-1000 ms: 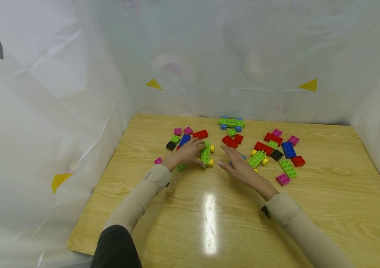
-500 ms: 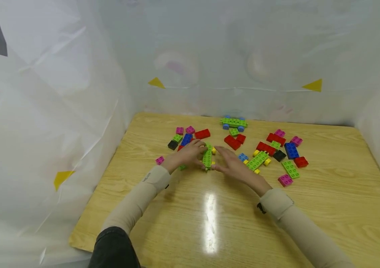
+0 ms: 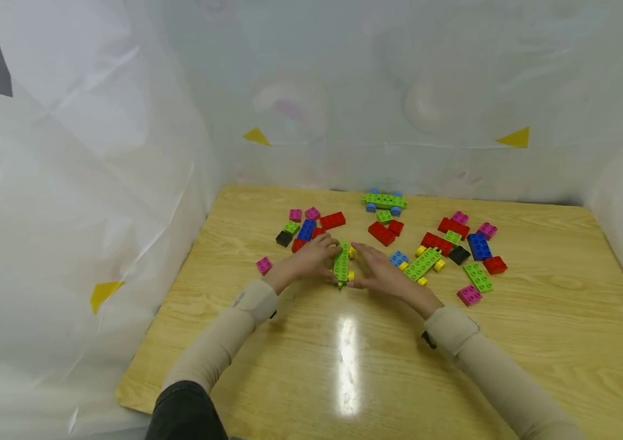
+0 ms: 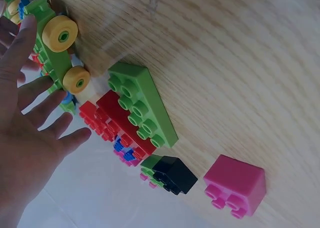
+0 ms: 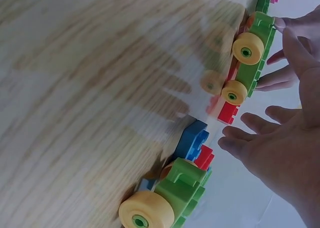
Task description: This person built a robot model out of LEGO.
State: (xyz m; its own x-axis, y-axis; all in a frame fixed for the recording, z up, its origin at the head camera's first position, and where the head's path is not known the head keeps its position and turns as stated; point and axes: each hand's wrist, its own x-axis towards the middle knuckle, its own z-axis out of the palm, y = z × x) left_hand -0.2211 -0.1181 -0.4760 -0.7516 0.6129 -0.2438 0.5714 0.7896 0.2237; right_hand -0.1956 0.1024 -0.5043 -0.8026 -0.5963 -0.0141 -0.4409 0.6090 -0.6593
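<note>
A green toy car base point(image 3: 341, 266) with yellow wheels stands on the wooden table, lengthwise between my hands. My left hand point(image 3: 311, 258) lies along its left side; in the left wrist view the fingers are spread, with thumb and forefinger at the green base point(image 4: 56, 62). My right hand point(image 3: 382, 273) reaches toward the right side, thumb near the close wheel and fingertips near the far one; firm contact cannot be told. Loosely extended fingers point(image 5: 245, 143) show in the right wrist view. A green brick point(image 4: 142, 107) lies beside the left hand, hidden by it in the head view.
A second yellow-wheeled base point(image 3: 423, 264) and a light blue brick point(image 3: 398, 258) lie close to the right hand. Behind stands a blue-wheeled base point(image 3: 385, 201). Loose bricks surround a dark blue brick point(image 3: 306, 230) at left and another blue brick point(image 3: 479, 246) at right.
My right hand has come left to the yellow-wheeled base, where my left hand was. Since half a second ago the base has shifted slightly toward me, both hands staying beside it.
</note>
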